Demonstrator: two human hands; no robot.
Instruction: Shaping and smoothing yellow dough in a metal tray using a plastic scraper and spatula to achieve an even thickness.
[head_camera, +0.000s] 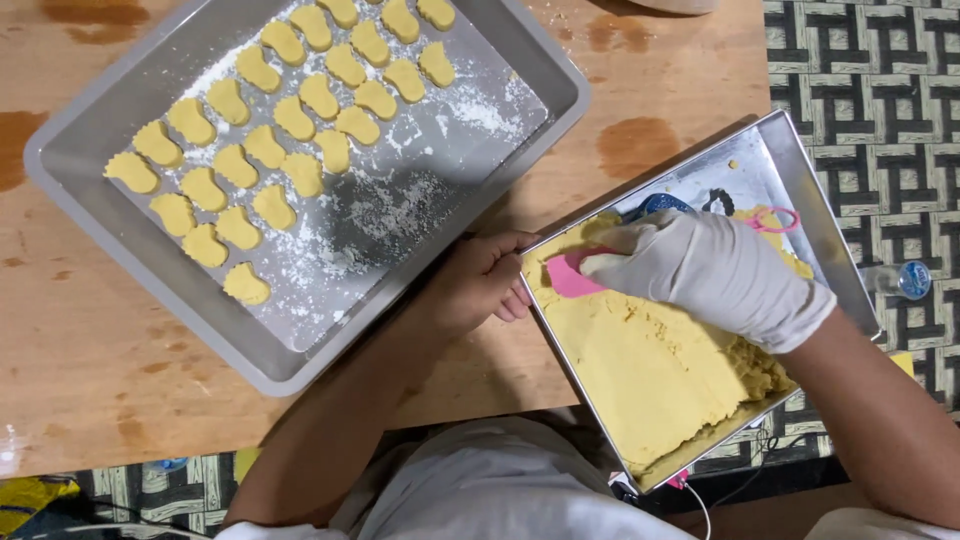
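My right hand, in a white glove, presses a pink cookie cutter into the flat yellow dough that fills a shiny metal tray. My bare left hand grips that tray's left edge. To the upper left lies a large grey baking tray, dusted with flour. Several small cut yellow dough shapes sit on it in diagonal rows.
Both trays rest on a stained wooden table. A pink ring-shaped cutter and a blue object lie at the far end of the dough tray. A patterned mat covers the floor at right, with a small clear bottle.
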